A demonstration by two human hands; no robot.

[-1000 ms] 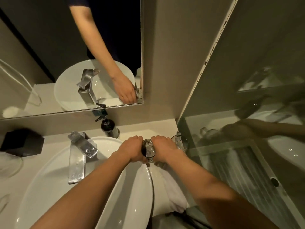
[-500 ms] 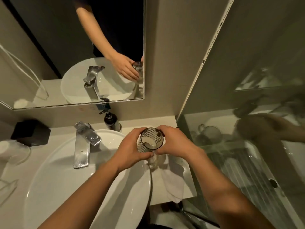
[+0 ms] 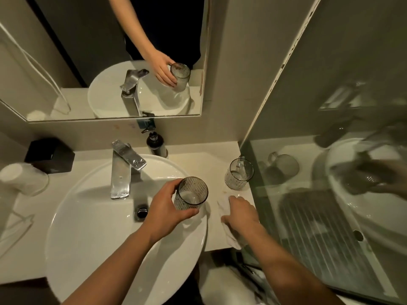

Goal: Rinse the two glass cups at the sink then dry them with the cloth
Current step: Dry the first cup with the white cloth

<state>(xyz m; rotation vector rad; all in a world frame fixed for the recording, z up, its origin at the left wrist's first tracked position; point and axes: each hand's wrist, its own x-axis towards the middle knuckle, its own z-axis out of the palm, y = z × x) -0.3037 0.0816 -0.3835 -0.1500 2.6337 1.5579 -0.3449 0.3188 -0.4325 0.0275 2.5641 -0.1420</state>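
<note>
A ribbed glass cup (image 3: 190, 193) stands upright in my left hand (image 3: 164, 205), held over the right rim of the white sink (image 3: 92, 219). A second glass cup (image 3: 239, 173), with a handle, rests on the counter by the glass partition. My right hand (image 3: 241, 213) lies on the white cloth (image 3: 231, 237), which is spread on the counter to the right of the sink. Its fingers curl onto the cloth; whether they grip it I cannot tell.
A chrome tap (image 3: 123, 168) stands at the back of the sink, the drain (image 3: 141, 211) below it. A dark soap pump bottle (image 3: 156, 143) is behind. A black box (image 3: 50, 155) and a white cup (image 3: 22, 177) sit at left. A glass partition (image 3: 308, 194) bounds the right side.
My right hand let go of the ribbed cup and dropped onto the cloth. My left hand kept the cup and brought it slightly toward the sink. The view shifted, showing the second cup.
</note>
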